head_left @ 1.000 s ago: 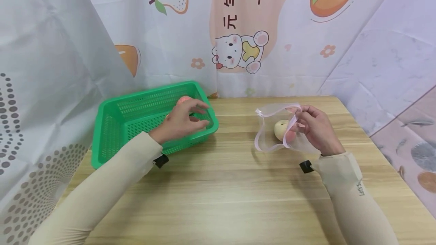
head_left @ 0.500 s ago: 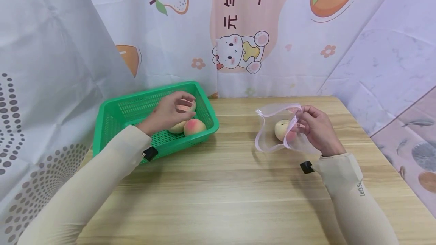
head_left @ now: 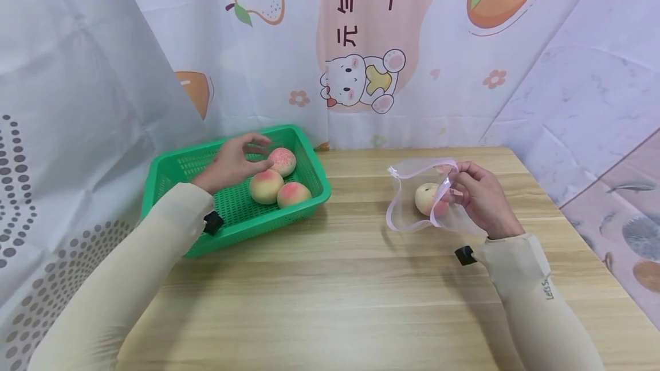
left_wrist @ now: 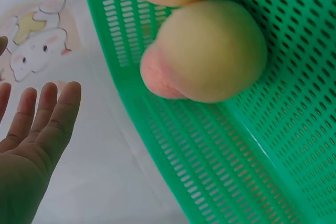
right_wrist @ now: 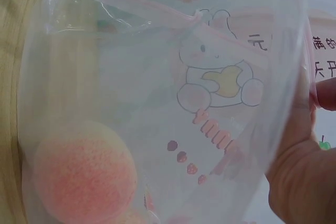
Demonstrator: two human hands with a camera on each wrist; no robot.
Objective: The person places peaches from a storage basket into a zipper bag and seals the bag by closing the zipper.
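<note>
My left hand (head_left: 234, 159) is over the green basket (head_left: 258, 230), fingers spread and nothing in its grasp. Just right of its fingertips, three pink-and-cream peaches lie together at the basket's right end: a rear one (head_left: 283, 162), a middle one (head_left: 266, 187) and a front one (head_left: 294, 194). The left wrist view shows that hand (left_wrist: 39, 135) apart from the peaches (left_wrist: 215, 51). On the right, my right hand (head_left: 479, 196) pinches the edge of a clear zip bag (head_left: 407, 219), its mouth held apart. Inside the bag sits peach fruit (right_wrist: 84, 174), pink and speckled in the right wrist view.
Both stand on a wooden table (head_left: 350, 279), the basket at the left and the bag at the right. A printed curtain (head_left: 247, 73) hangs right behind the table's back edge. A dark wrist camera (head_left: 465, 255) juts out at the right cuff.
My left hand has drawn back to the left across the basket, uncovering the three peaches at its right end. The right hand stays in place on the bag.
</note>
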